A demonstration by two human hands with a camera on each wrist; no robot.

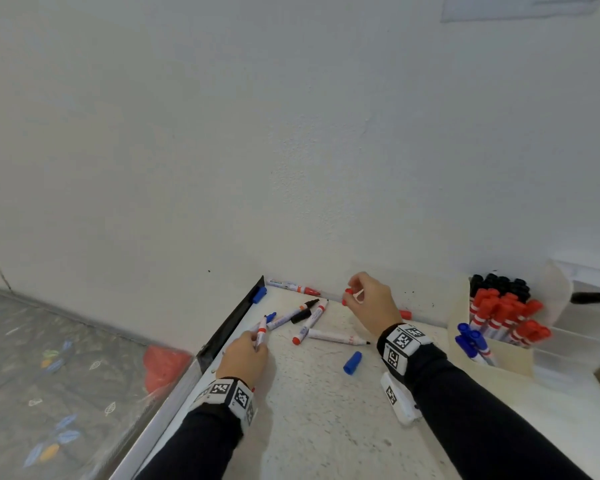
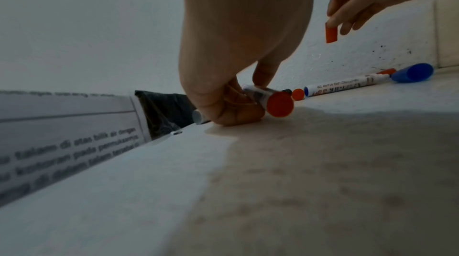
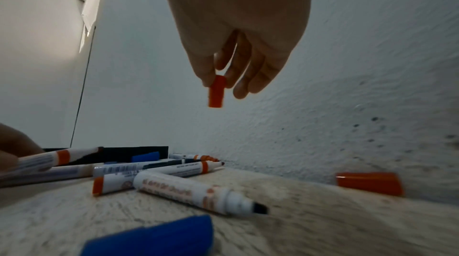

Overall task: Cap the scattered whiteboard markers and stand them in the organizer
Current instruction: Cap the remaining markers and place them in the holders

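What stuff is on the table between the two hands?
In the head view, loose markers lie between the left hand and right hand.

markers scattered mid-table, organizer far right by wall

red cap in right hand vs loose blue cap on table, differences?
The red cap is pinched in the right hand above the table; the blue cap lies loose on its side on the table. Colours differ: red versus blue. Both are off any marker.
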